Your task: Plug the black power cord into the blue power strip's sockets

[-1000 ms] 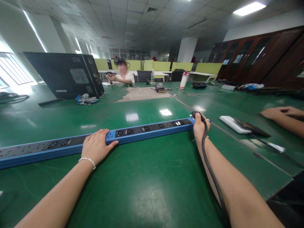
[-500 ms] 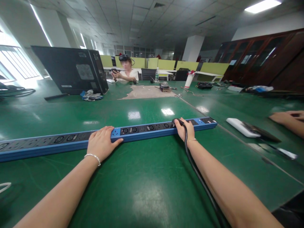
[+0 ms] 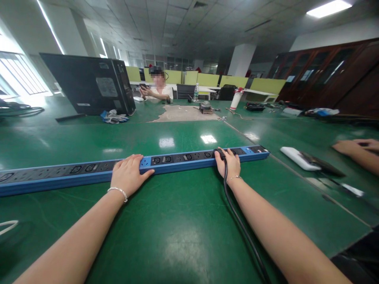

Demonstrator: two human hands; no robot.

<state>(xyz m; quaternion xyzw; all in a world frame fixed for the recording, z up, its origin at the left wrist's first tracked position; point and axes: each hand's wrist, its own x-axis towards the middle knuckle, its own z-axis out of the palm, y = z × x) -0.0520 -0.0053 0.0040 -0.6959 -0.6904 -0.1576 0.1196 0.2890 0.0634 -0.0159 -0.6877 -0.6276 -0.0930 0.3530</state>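
Observation:
A long blue power strip (image 3: 171,168) with black sockets lies across the green table, running past the left edge of the view. My left hand (image 3: 128,172) is wrapped over the strip near its middle, thumb along the front side. Toward the strip's right end, my right hand (image 3: 229,163) grips a black power plug (image 3: 219,153) against the sockets. How far the plug sits in its socket is hidden. From the plug, a black cable (image 3: 237,215) trails down beside my right forearm to the bottom edge.
A black computer case (image 3: 89,85) and gloves (image 3: 114,116) stand back left. A white power bank-like block (image 3: 299,158) lies right, near another person's hands (image 3: 352,148). Farther back are a water bottle (image 3: 196,91), a white cylinder (image 3: 236,99) and a seated person (image 3: 158,90) holding a phone.
My right hand and the plug stay at nearly the same spot on the strip; the wrist and cable have shifted slightly left. My left hand keeps its hold.

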